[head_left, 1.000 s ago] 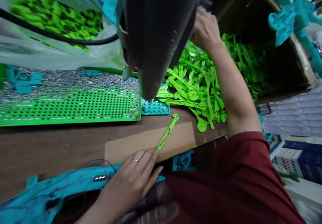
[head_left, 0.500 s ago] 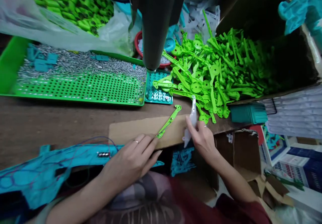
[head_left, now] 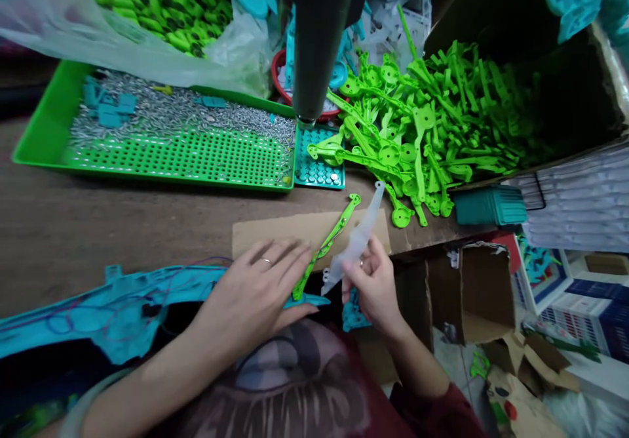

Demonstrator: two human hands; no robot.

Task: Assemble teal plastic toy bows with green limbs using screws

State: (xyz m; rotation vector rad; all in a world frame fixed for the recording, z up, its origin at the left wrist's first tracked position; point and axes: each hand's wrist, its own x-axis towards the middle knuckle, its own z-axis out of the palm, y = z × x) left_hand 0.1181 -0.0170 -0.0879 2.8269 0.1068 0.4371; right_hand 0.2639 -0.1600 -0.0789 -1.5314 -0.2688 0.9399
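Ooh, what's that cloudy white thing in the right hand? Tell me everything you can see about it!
The cloudy white piece is long and thin, looks like frosted plastic, and lets some light through. Its far tip is small and rounded; it widens in the middle and has little bumps near the end closest to the person. It slants, far tip to the right, beside a green strip. The right hand grips its lower part, thumb on top. Whether it touches the cardboard, I can't tell.

1. One head-worn camera looks forward and down from above the person's shirt (head_left: 295, 385).
2. It views the left hand (head_left: 255, 284) and right hand (head_left: 374, 287) closely, the workbench (head_left: 122, 215) stretching beyond.
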